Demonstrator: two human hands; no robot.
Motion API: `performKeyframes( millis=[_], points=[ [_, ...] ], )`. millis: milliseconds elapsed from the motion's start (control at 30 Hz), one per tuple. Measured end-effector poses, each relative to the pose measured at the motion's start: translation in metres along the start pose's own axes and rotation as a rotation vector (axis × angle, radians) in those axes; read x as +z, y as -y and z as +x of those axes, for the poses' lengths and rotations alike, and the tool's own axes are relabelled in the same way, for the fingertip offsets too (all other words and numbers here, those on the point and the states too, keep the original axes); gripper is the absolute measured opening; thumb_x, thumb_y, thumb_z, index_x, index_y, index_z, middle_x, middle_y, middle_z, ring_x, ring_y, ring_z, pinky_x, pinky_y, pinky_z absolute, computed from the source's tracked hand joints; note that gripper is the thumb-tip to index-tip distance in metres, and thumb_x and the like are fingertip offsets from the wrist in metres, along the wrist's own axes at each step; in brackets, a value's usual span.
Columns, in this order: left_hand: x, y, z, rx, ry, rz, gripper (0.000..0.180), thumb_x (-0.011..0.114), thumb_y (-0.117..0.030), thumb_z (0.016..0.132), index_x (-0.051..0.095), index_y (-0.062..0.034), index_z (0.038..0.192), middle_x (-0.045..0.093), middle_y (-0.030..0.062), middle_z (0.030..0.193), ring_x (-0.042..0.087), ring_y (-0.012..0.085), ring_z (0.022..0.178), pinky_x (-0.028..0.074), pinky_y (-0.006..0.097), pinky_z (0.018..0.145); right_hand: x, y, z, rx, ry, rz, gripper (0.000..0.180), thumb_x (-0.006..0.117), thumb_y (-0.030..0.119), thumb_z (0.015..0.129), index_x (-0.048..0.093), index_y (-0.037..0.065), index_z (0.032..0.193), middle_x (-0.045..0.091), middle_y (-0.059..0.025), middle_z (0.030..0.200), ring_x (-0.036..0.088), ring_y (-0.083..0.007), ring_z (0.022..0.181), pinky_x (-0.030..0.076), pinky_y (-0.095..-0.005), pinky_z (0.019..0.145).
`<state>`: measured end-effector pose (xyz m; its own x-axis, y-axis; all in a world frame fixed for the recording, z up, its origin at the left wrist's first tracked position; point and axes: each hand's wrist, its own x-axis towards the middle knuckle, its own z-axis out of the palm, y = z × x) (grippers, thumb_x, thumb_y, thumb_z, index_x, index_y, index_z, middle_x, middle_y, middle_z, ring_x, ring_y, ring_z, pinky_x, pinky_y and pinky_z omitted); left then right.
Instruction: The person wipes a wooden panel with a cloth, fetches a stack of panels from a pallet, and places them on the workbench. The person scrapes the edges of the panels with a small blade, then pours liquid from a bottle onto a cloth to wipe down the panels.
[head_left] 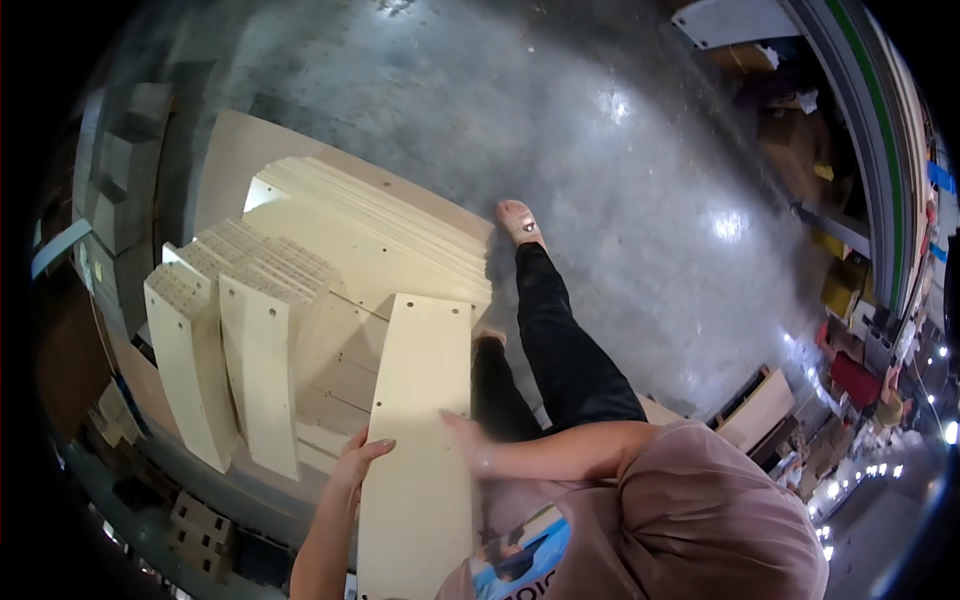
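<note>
Head view, going left to right: stacked pale wood panels (300,290) sit on the left, then the left hand (358,460) gripping the near left edge of a long drilled plywood board (420,430). Board runs lengthwise away from the body. Right hand (465,435) clasps its right edge, directly opposite.

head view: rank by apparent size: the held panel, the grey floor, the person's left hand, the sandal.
1. grey floor
2. held panel, though nearness to the camera inflates it
3. left hand and sandal: look alike, unranked
</note>
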<state>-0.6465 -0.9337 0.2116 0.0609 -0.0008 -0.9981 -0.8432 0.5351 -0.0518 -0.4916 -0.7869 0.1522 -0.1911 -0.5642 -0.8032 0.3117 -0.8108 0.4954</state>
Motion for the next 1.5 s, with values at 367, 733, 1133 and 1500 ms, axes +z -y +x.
performKeyframes(
  millis=[367, 733, 1133, 1500],
  points=[
    [0.048, 0.033, -0.087, 0.845, -0.163, 0.378, 0.086, 0.075, -0.004, 0.069, 0.032, 0.0075, 0.143, 0.053, 0.0209, 0.127, 0.056, 0.0277, 0.114, 0.045, 0.034, 0.096, -0.027, -0.04, -0.043, -0.334, 0.368, 0.091, 0.058, 0.053, 0.038, 0.092, 0.045, 0.002, 0.137, 0.051, -0.0184, 0.138, 0.05, -0.0377, 0.125, 0.035, -0.0505, 0.109],
    [0.183, 0.102, -0.26, 1.58, -0.714, 0.95, 0.107, 0.084, -0.015, 0.051, 0.033, -0.0002, 0.144, 0.041, 0.0264, 0.123, 0.043, 0.0423, 0.115, 0.037, 0.047, 0.097, -0.079, -0.013, -0.137, -0.446, 1.213, 0.155, 0.072, 0.063, 0.017, 0.053, 0.059, 0.003, 0.124, 0.063, -0.0172, 0.122, 0.058, -0.0389, 0.113, 0.04, -0.0548, 0.103],
    [0.466, 0.031, -0.274, 1.768, -0.347, 0.88, 0.109, 0.081, -0.006, 0.048, 0.032, 0.0041, 0.145, 0.043, 0.0197, 0.127, 0.048, 0.0341, 0.118, 0.039, 0.042, 0.103, -0.209, 0.16, -0.353, -0.771, 1.119, 0.032, 0.064, 0.066, 0.02, 0.059, 0.059, -0.002, 0.119, 0.066, -0.0169, 0.114, 0.064, -0.0329, 0.101, 0.048, -0.0452, 0.096],
    [0.72, -0.132, -0.241, 1.617, 0.16, 1.094, 0.106, 0.082, -0.006, 0.05, 0.033, 0.0083, 0.143, 0.047, 0.0172, 0.125, 0.051, 0.0283, 0.116, 0.042, 0.039, 0.101, -0.305, 0.313, -0.5, -1.094, 1.012, 0.366, 0.064, 0.066, 0.025, 0.063, 0.058, -0.002, 0.12, 0.065, -0.0173, 0.115, 0.062, -0.0324, 0.105, 0.046, -0.0464, 0.097]
  ],
)
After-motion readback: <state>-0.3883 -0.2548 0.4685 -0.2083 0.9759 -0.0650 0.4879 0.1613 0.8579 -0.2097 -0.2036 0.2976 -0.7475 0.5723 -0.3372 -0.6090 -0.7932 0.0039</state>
